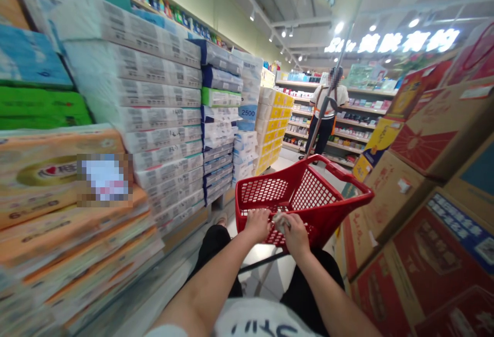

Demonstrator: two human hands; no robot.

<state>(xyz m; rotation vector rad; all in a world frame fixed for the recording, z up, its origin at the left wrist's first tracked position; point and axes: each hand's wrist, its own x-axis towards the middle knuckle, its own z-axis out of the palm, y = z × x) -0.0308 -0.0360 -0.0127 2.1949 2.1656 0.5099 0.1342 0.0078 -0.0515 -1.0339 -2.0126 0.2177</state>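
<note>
Directly in front of me stands a red plastic shopping cart (332,214) with perforated basket walls; I see only floor and basket mesh through it. My left hand (258,225) rests on its near rim, fingers curled over the edge. Beside it, my right hand (298,235) is closed around a crumpled pale cloth (282,220), against the same rim. Whether that piece is fabric or tissue is too small to tell. A small gap separates the two hands.
Tall stacks of tissue packs (165,116) line the left, orange packs (69,224) nearest. Cardboard cartons (417,244) are piled close on the right. Ahead, a person (328,105) stands by stocked shelves (358,123). A sign pole (324,116) rises beyond the cart.
</note>
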